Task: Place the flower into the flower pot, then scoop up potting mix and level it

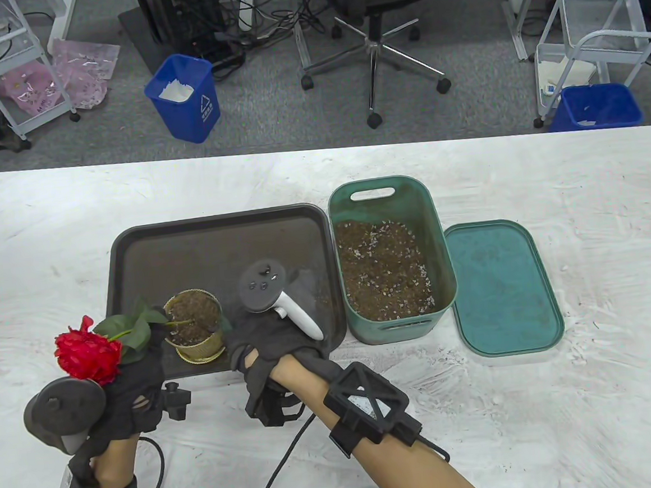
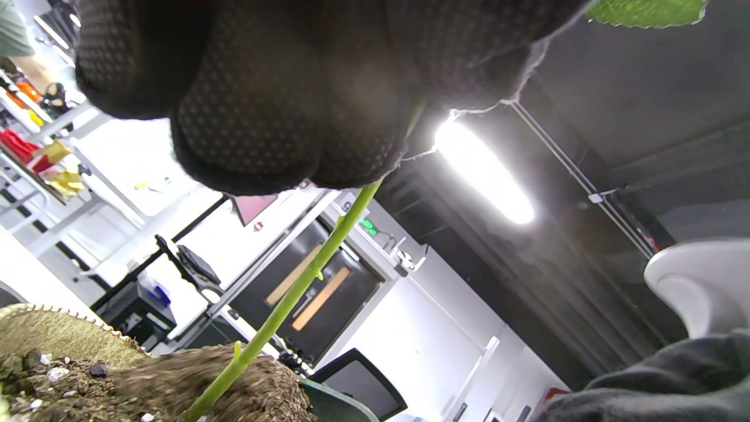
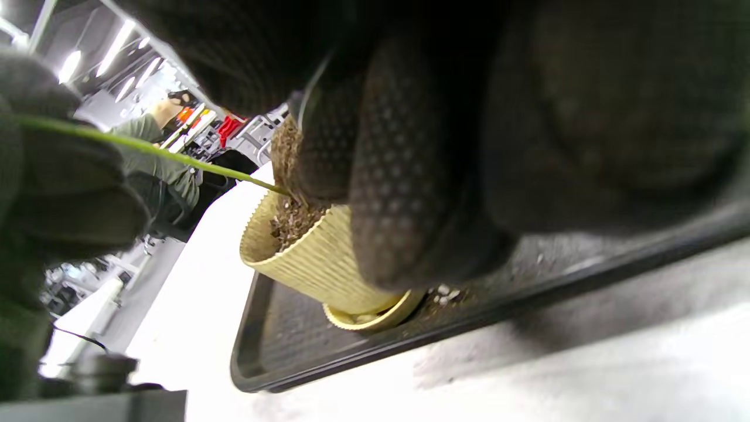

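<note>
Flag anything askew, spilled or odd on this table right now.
The flower leans far out over the rim of the flower pot, stem almost level, red head hanging beyond the tray edge, held by the left hand. A few soil crumbs lie on the tray beside the pot's saucer.

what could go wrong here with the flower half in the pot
1. The flower leans far out to the left, only its stem tip in the soil; if the left hand releases it, it would likely flop out.
2. The yellow flower pot looks tilted under the right hand, so it could tip and spill soil onto the tray.
</note>
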`<state>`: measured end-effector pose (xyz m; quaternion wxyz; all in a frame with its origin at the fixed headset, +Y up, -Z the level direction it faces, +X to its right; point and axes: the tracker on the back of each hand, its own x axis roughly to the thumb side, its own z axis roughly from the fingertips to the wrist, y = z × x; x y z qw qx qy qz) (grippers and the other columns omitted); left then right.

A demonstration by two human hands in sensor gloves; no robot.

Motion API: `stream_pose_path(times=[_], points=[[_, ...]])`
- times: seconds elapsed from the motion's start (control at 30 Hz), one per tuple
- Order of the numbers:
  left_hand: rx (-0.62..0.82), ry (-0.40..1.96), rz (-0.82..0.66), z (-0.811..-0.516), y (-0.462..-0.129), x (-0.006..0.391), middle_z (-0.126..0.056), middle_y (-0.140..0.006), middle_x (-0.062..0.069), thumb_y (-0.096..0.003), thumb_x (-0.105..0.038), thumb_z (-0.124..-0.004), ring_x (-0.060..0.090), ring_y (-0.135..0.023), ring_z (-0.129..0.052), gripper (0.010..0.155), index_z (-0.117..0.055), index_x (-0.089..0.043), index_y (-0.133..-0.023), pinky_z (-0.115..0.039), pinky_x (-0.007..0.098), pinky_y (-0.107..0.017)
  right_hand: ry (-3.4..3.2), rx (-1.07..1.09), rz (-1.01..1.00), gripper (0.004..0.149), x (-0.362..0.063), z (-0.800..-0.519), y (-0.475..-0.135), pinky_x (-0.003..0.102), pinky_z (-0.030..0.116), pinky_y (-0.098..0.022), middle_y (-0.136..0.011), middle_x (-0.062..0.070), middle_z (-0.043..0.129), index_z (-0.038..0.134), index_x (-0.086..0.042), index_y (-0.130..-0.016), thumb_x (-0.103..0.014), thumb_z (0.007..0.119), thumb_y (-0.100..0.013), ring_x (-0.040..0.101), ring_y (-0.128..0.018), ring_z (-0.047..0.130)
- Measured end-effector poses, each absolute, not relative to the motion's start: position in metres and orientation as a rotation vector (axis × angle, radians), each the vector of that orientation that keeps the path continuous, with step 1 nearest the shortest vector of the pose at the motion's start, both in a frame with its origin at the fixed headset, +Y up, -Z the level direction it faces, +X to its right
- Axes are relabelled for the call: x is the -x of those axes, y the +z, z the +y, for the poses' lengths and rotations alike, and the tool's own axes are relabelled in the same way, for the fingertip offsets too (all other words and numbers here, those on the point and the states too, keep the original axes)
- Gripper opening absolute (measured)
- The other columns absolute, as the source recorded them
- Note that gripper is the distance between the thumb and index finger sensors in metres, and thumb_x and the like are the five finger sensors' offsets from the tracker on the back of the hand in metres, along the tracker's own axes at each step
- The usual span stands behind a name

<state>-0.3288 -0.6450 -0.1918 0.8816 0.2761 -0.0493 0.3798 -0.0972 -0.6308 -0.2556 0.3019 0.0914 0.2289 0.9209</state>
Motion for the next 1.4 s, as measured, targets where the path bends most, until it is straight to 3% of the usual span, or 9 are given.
stream_pose_path(times=[0.4,0.6,0.8,1.0,1.2,1.4], points=[[-0.582,0.762,-0.122,-0.646,-0.19,0.322,-0.099,-0.065,-0.001,-0.0368,-0.039,-0.077,0.027,-0.044,-0.106,0.044,-0.09,-0.025,-0.076,-0.087,0.044,-0.044,2.954,-0.533,0.126,0.054,0.133,-0.614,-0.229,0.044,0.096,-0.015,-0.056,0.012,0.1,0.075,-0.004,-0.085,-0.03,0.081,-0.038,0.031,-0.029,0.109],[-0.584,0.786,-0.115,-0.648,-0.19,0.321,-0.099,-0.065,-0.001,-0.0369,-0.039,-0.076,0.027,-0.044,-0.105,0.044,-0.089,-0.025,-0.076,-0.087,0.044,-0.044,3.019,-0.554,-0.03,0.054,0.128,-0.605,-0.227,0.044,0.096,-0.016,-0.056,0.011,0.101,0.076,-0.005,-0.085,-0.03,0.082,-0.037,0.03,-0.03,0.109],[-0.586,0.804,-0.108,-0.648,-0.191,0.322,-0.099,-0.066,-0.001,-0.0369,-0.039,-0.076,0.026,-0.044,-0.105,0.044,-0.089,-0.026,-0.076,-0.087,0.044,-0.044,2.938,-0.459,-0.114,0.054,0.093,-0.573,-0.229,0.044,0.096,-0.016,-0.055,0.011,0.101,0.076,-0.006,-0.084,-0.029,0.081,-0.036,0.031,-0.029,0.109],[-0.586,0.811,-0.105,-0.648,-0.191,0.323,-0.099,-0.066,-0.001,-0.0369,-0.039,-0.076,0.027,-0.044,-0.105,0.044,-0.089,-0.025,-0.076,-0.087,0.044,-0.044,2.861,-0.157,-0.173,0.053,0.008,-0.53,-0.246,0.045,0.096,-0.015,-0.054,0.011,0.101,0.077,-0.005,-0.084,-0.03,0.08,-0.037,0.031,-0.028,0.109],[-0.587,0.803,-0.103,-0.648,-0.19,0.321,-0.099,-0.066,-0.001,-0.0369,-0.039,-0.076,0.027,-0.044,-0.105,0.044,-0.089,-0.025,-0.076,-0.087,0.044,-0.044,2.865,0.2,-0.102,0.053,-0.069,-0.524,-0.275,0.042,0.096,-0.012,-0.052,0.012,0.102,0.077,-0.003,-0.083,-0.031,0.08,-0.038,0.029,-0.024,0.109],[-0.59,0.785,-0.11,-0.648,-0.189,0.317,-0.099,-0.066,-0.001,-0.0368,-0.039,-0.076,0.027,-0.044,-0.105,0.044,-0.089,-0.026,-0.076,-0.087,0.044,-0.044,2.877,0.477,0.377,0.053,-0.107,-0.57,-0.317,0.039,0.096,-0.007,-0.049,0.014,0.103,0.079,0.001,-0.082,-0.031,0.08,-0.039,0.027,-0.018,0.11]])
